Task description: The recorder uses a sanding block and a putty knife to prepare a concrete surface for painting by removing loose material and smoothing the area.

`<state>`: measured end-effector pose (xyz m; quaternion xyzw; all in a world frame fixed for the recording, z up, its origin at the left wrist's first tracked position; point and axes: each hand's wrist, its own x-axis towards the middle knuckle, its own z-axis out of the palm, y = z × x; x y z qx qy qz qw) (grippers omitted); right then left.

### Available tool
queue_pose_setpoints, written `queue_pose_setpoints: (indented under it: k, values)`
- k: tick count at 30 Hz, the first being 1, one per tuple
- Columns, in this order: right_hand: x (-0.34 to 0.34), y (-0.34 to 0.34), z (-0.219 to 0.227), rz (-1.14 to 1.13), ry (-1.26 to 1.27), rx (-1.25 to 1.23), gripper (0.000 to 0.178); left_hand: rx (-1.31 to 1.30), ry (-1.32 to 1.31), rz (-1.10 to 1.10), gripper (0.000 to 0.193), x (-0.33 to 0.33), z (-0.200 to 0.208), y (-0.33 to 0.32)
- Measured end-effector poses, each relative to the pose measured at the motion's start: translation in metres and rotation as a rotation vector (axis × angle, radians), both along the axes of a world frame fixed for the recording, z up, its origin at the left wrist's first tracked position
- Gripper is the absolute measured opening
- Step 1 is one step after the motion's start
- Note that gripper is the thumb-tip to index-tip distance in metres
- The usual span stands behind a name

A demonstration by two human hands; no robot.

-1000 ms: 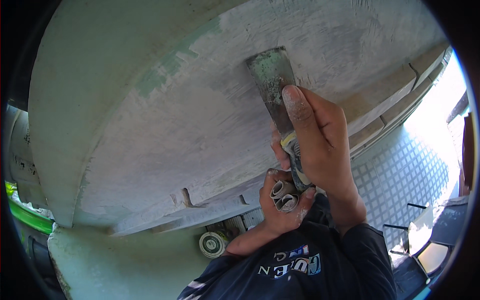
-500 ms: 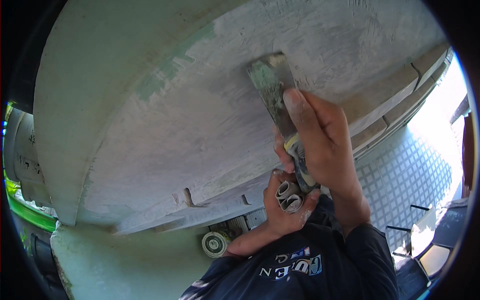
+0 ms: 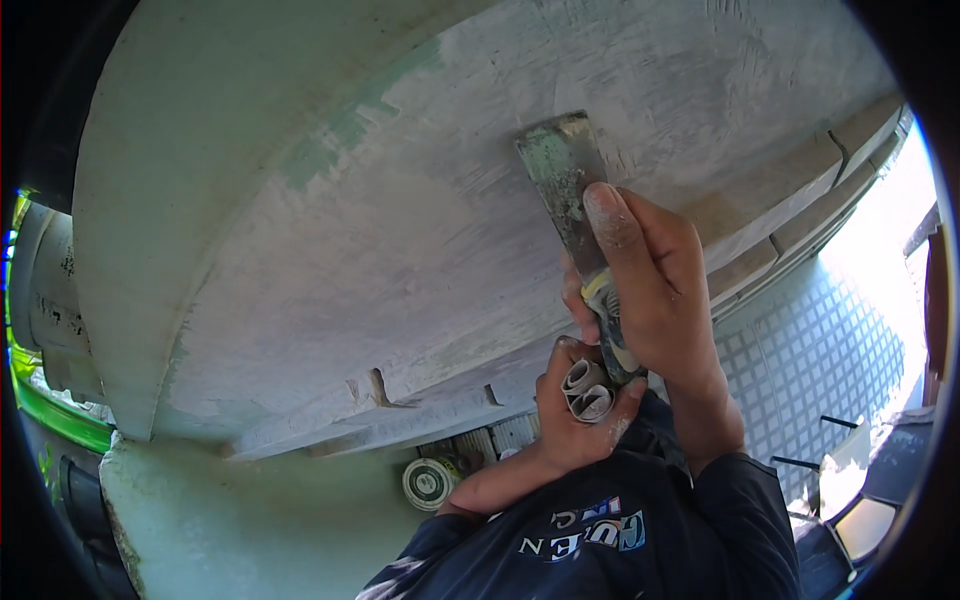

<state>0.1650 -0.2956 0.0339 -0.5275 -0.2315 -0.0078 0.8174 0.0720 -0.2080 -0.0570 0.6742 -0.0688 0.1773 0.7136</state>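
Note:
My right hand (image 3: 650,285) is closed around the handle of a putty knife (image 3: 568,175), its thumb stretched along the metal blade. Green-grey residue coats the blade, whose broad end is at or very near the pale, skim-coated surface (image 3: 400,260); contact is hard to tell. Just below, my left hand (image 3: 575,435) grips a rolled-up beige sheet (image 3: 590,403), seen end-on as two curled tubes. The base of the knife's handle is close beside the left hand's fingers. Whitish dust marks fingers of both hands.
A green-painted wall band (image 3: 170,200) borders the pale surface. Ledges (image 3: 790,190) run along its right side, and a slot (image 3: 377,388) is cut near its lower edge. Below are a round tub (image 3: 430,484), a tiled floor (image 3: 810,350) and chairs (image 3: 845,470).
My right hand and the putty knife have shifted slightly to the right and a little down. The left hand has moved slightly right with the rolled sheet still held.

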Motion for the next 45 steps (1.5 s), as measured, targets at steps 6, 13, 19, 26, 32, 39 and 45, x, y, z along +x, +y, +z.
queue_pose_setpoints:
  k: [6, 13, 19, 26, 32, 39, 45]
  values:
    - [0.002, -0.002, 0.008, -0.04, 0.016, -0.003, 0.039, -0.063, 0.043, 0.001, 0.034, 0.006, 0.009, -0.005]
    - [0.004, -0.003, 0.009, -0.028, 0.01, 0.007, 0.039, -0.065, 0.025, 0.009, 0.033, 0.007, 0.012, -0.007]
    - [0.003, -0.004, 0.003, -0.008, -0.004, -0.021, 0.039, -0.106, 0.023, 0.007, 0.034, 0.005, 0.001, -0.009]
    - [-0.001, 0.004, 0.007, -0.004, -0.02, -0.085, 0.038, -0.118, -0.003, 0.033, 0.034, 0.002, 0.005, -0.004]
    - [0.007, 0.014, 0.046, 0.058, -0.118, -0.07, 0.038, -0.103, 0.015, 0.047, 0.035, 0.009, 0.038, 0.004]
    - [0.006, 0.011, 0.037, 0.124, -0.051, -0.052, 0.039, -0.126, -0.017, 0.022, 0.036, 0.004, 0.035, -0.003]
    - [0.01, 0.016, 0.04, 0.087, -0.13, -0.032, 0.039, -0.154, -0.007, 0.074, 0.033, 0.007, 0.035, -0.003]
